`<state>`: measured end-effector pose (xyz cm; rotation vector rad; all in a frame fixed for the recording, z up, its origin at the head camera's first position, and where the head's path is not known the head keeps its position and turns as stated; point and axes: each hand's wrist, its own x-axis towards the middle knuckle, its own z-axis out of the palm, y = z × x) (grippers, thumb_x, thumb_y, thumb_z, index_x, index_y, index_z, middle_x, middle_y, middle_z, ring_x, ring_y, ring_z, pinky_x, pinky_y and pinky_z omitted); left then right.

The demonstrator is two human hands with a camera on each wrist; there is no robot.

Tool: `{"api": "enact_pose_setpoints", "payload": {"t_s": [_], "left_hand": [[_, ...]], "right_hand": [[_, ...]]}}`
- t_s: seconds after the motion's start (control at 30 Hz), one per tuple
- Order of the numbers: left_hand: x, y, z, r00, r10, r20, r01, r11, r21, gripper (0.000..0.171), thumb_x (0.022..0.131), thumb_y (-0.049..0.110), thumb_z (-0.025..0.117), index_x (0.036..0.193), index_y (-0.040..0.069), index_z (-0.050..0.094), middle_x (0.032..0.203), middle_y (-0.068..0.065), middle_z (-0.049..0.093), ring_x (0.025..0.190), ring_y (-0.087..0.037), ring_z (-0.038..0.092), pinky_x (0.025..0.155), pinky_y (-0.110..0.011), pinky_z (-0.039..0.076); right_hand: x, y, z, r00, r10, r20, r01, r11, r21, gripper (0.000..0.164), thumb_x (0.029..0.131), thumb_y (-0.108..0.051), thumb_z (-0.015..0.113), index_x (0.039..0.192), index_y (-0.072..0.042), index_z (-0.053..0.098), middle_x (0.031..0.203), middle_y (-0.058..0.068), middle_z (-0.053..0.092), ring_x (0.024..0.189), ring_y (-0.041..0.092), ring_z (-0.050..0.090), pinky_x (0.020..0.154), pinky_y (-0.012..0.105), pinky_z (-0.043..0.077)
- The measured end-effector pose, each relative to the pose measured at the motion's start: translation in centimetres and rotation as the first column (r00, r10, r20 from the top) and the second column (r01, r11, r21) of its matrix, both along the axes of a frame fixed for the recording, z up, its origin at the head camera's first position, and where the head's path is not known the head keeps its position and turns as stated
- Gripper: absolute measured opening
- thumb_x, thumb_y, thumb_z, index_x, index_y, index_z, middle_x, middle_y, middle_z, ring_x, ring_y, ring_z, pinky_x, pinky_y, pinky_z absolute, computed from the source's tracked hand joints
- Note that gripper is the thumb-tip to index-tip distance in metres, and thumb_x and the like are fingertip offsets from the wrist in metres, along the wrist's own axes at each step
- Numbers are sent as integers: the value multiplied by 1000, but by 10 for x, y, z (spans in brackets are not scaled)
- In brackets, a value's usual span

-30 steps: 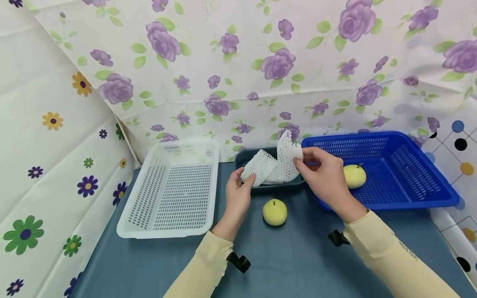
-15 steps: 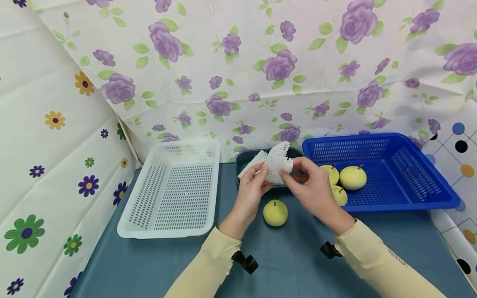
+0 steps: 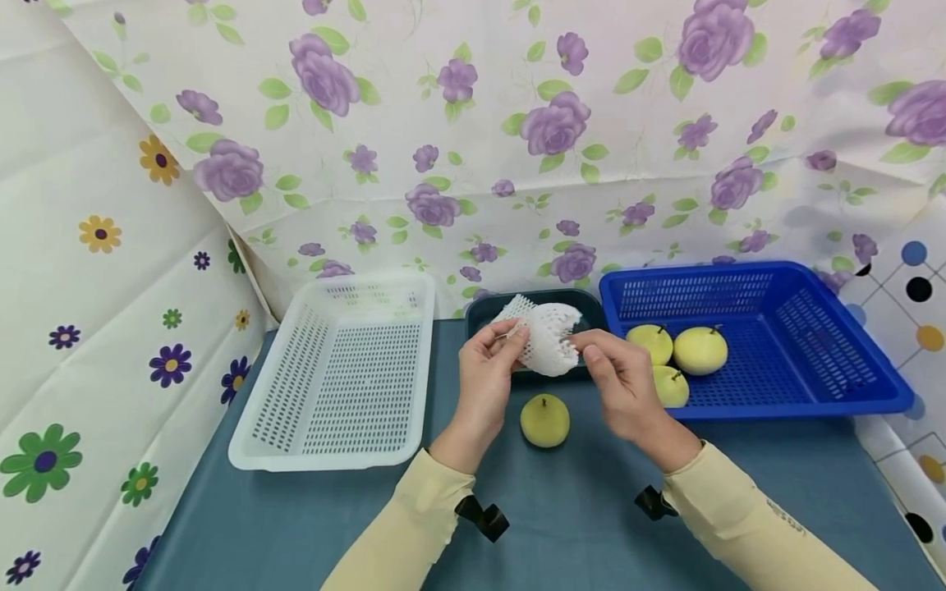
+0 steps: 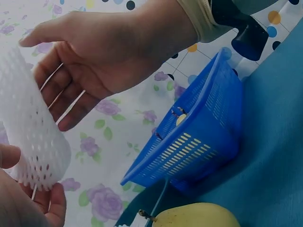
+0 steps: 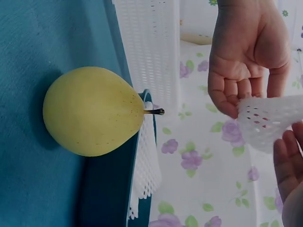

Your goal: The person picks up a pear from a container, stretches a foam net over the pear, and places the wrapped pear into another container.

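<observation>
My left hand [image 3: 484,382] pinches one end of a white foam fruit net [image 3: 548,341] above the small dark tray [image 3: 591,304]. Thumb and fingers of my right hand [image 3: 624,377] hold the rim at the other end. The net looks rounded and partly spread, with no fruit visible in it. In the left wrist view the net [image 4: 38,127] spans between both hands. Below them a yellow pear [image 3: 545,421] stands upright on the table, its stem up; the right wrist view shows this pear [image 5: 92,111] close. Another foam net [image 5: 147,165] lies in the tray.
The blue basket [image 3: 783,361] at the right holds several yellow pears [image 3: 700,350]. A white basket [image 3: 332,455] stands at the left. Flowered sheeting [image 3: 399,164] rises behind the tray and baskets. A blue-green cloth [image 3: 576,525] covers the table.
My hands have come closer together over the tray. The right hand brought the net down to the left hand, which now holds it, and the net has spread rounder. The pear has stayed put.
</observation>
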<state>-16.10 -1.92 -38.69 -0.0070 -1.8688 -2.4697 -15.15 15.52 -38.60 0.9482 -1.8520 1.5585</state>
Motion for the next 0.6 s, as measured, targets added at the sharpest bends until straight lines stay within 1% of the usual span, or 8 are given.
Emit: {"api": "enact_pose_setpoints", "payload": {"t_s": [0.03, 0.1, 0.17, 0.23, 0.3, 0.4, 0.47, 0.6], "left_hand": [[0, -1, 1, 1000, 13, -4, -13, 1000, 6, 25, 89, 22, 65, 109, 7, 64, 91, 1, 69, 80, -7, 61, 70, -26, 50], [-1, -2, 1, 999, 31, -13, -31, 999, 18, 25, 88, 22, 66, 109, 8, 64, 88, 3, 69, 79, -6, 60, 69, -25, 49], [-2, -3, 1, 999, 36, -23, -35, 999, 30, 25, 88, 22, 66, 109, 8, 64, 86, 4, 68, 78, -5, 59, 69, -25, 47], [-2, -4, 2, 999, 32, -35, -31, 999, 36, 25, 89, 21, 65, 110, 8, 63, 85, 5, 67, 77, -5, 58, 67, -23, 46], [-2, -3, 3, 999, 18, -47, -16, 999, 37, 25, 89, 20, 65, 111, 8, 63, 85, 6, 67, 75, -5, 56, 65, -23, 45], [-3, -2, 2, 998, -10, -54, 13, 999, 42, 26, 89, 18, 65, 112, 8, 63, 84, 6, 66, 74, -4, 56, 64, -21, 45], [-3, -1, 1, 998, -29, -55, 31, 999, 41, 27, 88, 18, 65, 113, 7, 64, 83, 7, 66, 73, -4, 56, 63, -21, 46], [-4, 1, -2, 997, -59, -43, 60, 998, 6, 27, 88, 18, 66, 113, 9, 66, 80, 8, 66, 70, -4, 54, 63, -20, 46]], "right_hand": [[-1, 0, 0, 1000, -11, -11, 11, 999, -32, 32, 100, -10, 39, 95, 2, 68, 89, 3, 68, 76, 5, 60, 71, 18, 50], [-2, 0, 0, 999, -54, 9, 54, 995, -81, 32, 99, -4, 38, 91, 5, 68, 89, 3, 69, 80, 8, 63, 75, 20, 52], [-4, 1, 0, 993, -83, 81, 92, 989, -113, 30, 98, 2, 37, 90, 7, 66, 85, 7, 68, 77, 14, 63, 73, 22, 53], [-5, 2, 1, 975, -112, 194, 135, 985, -108, 27, 98, 1, 39, 94, 7, 65, 84, 11, 65, 78, 18, 62, 71, 25, 54], [-6, 4, 2, 940, -120, 320, 151, 986, -74, 27, 100, -7, 40, 102, 6, 64, 92, 15, 64, 80, 19, 61, 71, 27, 55], [-7, 6, 3, 867, -112, 486, 127, 992, 1, 36, 102, -24, 40, 117, 1, 61, 111, 15, 62, 89, 12, 61, 73, 27, 56], [-8, 7, 2, 821, -81, 565, 67, 997, 46, 42, 102, -31, 38, 123, -1, 58, 121, 15, 59, 95, 7, 61, 76, 28, 56], [-9, 7, 0, 747, -7, 665, -81, 992, 101, 45, 103, -32, 34, 130, 0, 52, 130, 17, 54, 102, 2, 60, 81, 33, 55]]}}
